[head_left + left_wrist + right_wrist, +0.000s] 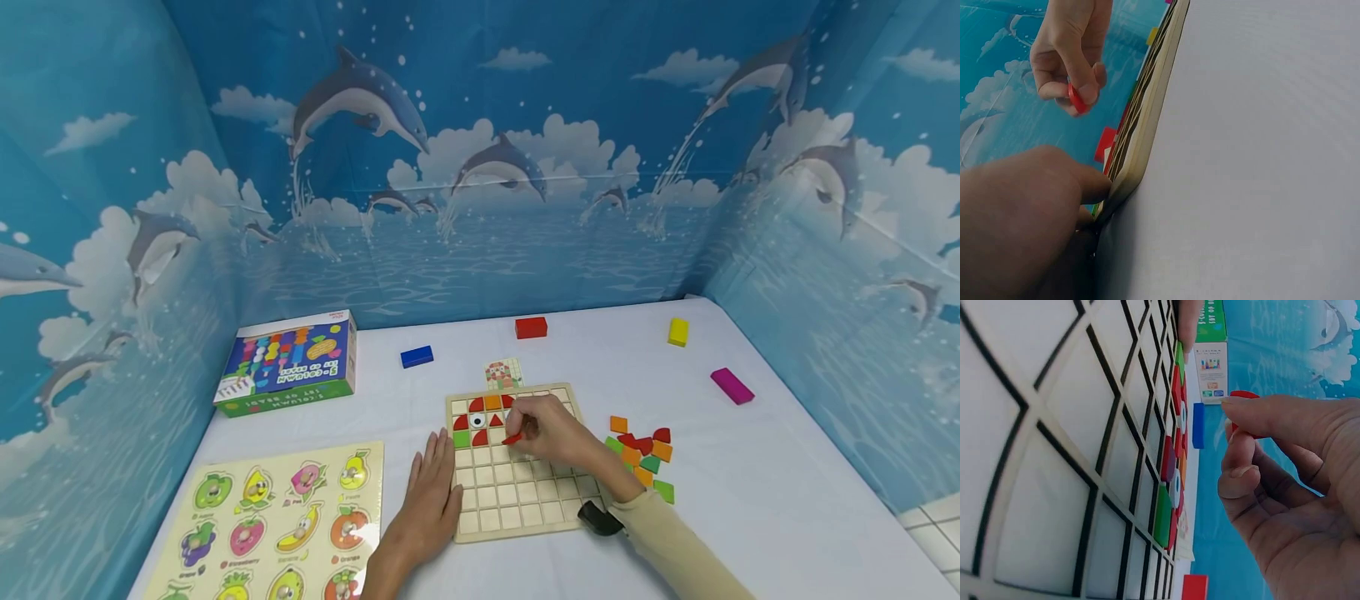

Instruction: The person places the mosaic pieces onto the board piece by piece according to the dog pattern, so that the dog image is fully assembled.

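A wooden grid board (517,492) lies on the white table, with red, orange, green and eye tiles (480,421) filling its upper left squares. My right hand (543,433) hovers over the board's upper rows and pinches a small red tile (513,439) (1077,100) (1244,395) between thumb and fingers. My left hand (431,492) lies flat on the table, fingers straight against the board's left edge (1141,144). The filled tiles (1169,487) show edge-on in the right wrist view.
Loose coloured tiles (643,458) are piled right of the board. A pattern card (503,373) lies behind it. Blue (416,357), red (531,327), yellow (678,332) and magenta (732,386) blocks lie farther back. A game box (288,362) and a fruit puzzle (281,521) sit left.
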Demonstrator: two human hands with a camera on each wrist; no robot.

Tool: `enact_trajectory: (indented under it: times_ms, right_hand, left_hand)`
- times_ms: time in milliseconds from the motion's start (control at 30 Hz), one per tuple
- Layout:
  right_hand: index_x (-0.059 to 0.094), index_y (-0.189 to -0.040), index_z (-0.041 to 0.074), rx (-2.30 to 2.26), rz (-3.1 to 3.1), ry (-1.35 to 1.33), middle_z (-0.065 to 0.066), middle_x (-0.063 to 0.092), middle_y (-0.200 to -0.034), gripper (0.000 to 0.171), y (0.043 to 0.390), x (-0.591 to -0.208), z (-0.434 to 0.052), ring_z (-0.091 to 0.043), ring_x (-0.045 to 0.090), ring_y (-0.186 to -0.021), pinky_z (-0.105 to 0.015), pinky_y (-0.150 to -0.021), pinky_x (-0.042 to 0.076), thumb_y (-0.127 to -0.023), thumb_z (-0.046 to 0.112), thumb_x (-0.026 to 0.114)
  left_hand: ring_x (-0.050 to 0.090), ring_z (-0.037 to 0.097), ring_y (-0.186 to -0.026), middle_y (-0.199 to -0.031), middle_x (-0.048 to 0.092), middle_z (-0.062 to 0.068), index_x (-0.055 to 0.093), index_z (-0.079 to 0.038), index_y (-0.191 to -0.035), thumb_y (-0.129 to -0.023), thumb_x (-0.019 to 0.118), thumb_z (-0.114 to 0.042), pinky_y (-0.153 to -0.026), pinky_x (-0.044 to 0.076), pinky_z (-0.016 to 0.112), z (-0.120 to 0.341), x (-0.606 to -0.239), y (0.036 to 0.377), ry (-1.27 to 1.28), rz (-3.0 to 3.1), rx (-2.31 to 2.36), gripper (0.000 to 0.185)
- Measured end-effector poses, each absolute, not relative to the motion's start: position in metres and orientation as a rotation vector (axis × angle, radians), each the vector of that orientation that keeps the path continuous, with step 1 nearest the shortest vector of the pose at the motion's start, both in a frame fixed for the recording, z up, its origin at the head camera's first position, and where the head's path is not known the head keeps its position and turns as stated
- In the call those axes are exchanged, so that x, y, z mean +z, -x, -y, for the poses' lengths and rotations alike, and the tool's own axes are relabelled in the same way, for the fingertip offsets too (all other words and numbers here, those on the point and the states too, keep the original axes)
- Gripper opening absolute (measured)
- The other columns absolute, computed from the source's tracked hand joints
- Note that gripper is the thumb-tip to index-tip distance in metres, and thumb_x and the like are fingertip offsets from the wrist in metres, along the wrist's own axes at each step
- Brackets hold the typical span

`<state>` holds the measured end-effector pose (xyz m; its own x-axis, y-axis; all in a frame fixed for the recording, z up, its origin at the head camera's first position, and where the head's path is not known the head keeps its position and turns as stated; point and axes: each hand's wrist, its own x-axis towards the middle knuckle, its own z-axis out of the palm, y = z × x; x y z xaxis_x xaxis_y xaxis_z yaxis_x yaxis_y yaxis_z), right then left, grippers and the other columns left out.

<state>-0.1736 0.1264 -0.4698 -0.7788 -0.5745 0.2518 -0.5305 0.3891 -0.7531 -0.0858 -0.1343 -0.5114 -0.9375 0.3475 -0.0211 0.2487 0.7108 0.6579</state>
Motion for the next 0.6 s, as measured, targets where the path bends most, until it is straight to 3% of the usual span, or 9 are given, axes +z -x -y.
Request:
enact_trajectory:
  times_ms: [333,533,600]
  right_hand:
    - [0.057,-0.075,0.015,-1.264,-2.549,0.98,0.013,0.053,-0.069,0.036,0.17,-0.475,-0.112,-0.001,0.052,-0.067,-0.02,-0.062,0.048,-0.088,-0.006,0.084]
    - [0.072,-0.08,0.014,-1.243,-2.525,0.996,0.012,0.064,-0.075,0.023,0.17,-0.477,-0.106,-0.001,0.054,-0.066,-0.02,-0.06,0.052,-0.087,-0.001,0.088]
    - [0.077,-0.084,0.012,-1.251,-2.5,1.0,0.009,0.07,-0.08,0.017,0.17,-0.476,-0.104,-0.002,0.056,-0.068,-0.02,-0.062,0.054,-0.087,-0.001,0.088]
  left_hand:
    - [0.003,0.04,-0.167,-0.179,0.012,0.021,0.018,0.005,-0.17,-0.113,0.05,-0.018,-0.134,-0.006,0.049,0.137,-0.52,0.085,-0.553,-2.772,1.158,0.069]
    - [0.004,0.039,-0.167,-0.18,0.012,0.019,0.019,0.003,-0.17,-0.113,0.051,-0.019,-0.132,-0.013,0.034,0.138,-0.522,0.086,-0.546,-2.788,1.141,0.069]
    - [0.004,0.039,-0.167,-0.18,0.012,0.019,0.019,0.004,-0.17,-0.113,0.051,-0.019,-0.133,-0.012,0.035,0.138,-0.522,0.086,-0.545,-2.79,1.135,0.069]
